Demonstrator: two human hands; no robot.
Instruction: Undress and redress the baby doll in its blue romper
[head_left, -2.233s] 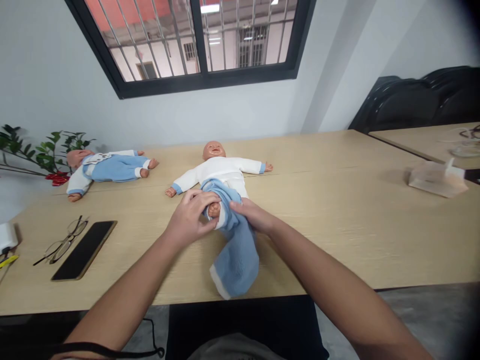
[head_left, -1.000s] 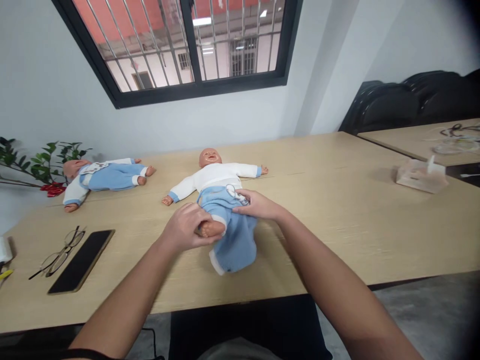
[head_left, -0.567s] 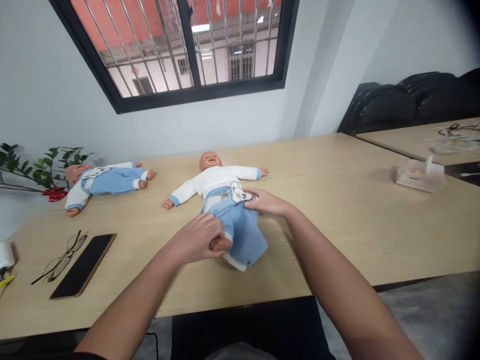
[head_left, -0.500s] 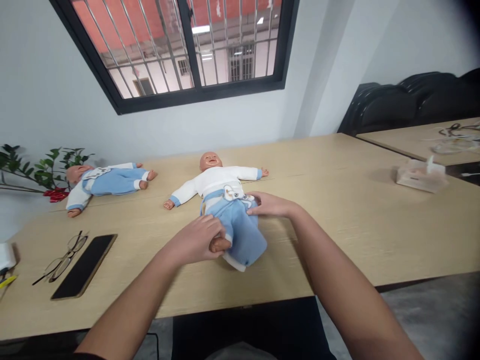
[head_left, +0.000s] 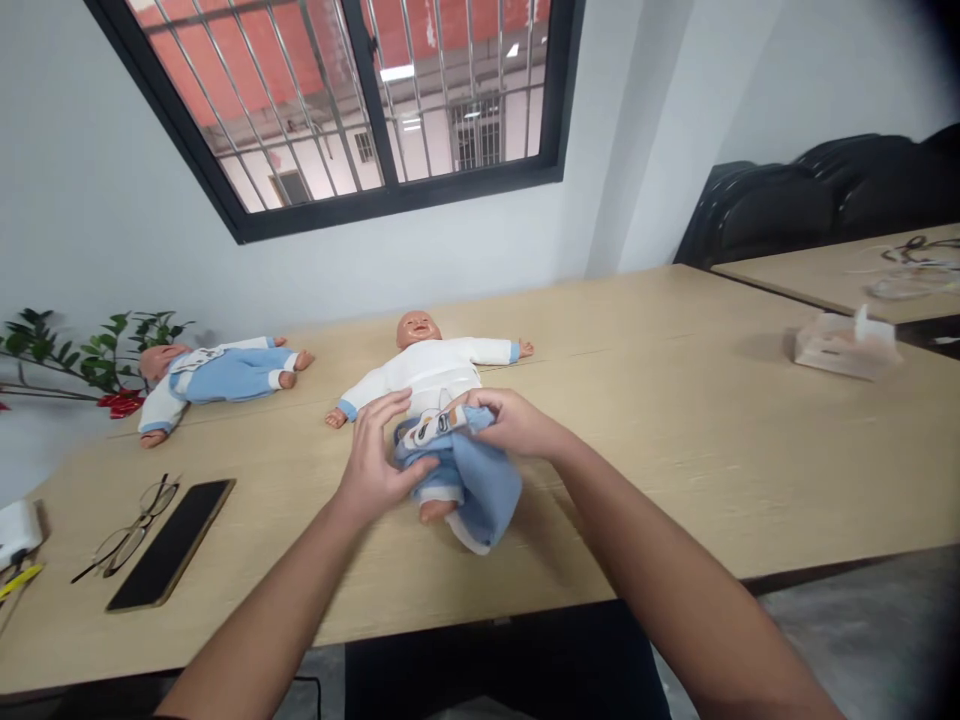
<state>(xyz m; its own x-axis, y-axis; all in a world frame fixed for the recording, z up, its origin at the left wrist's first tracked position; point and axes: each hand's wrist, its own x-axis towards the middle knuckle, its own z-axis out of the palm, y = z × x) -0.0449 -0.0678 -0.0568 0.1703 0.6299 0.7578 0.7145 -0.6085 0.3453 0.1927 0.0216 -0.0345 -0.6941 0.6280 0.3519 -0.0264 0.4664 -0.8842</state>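
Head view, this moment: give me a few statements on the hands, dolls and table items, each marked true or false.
1. The right hand grips the bib end of the blue overalls on the near doll. True.
2. The left hand rests on the phone. False: it is on the near doll's overalls; the phone lies apart, to the left.
3. A second doll lies by the plant. True.
4. The second doll wears no overalls. False: it is dressed in blue ones.
5. The glasses lie beside the phone. True.
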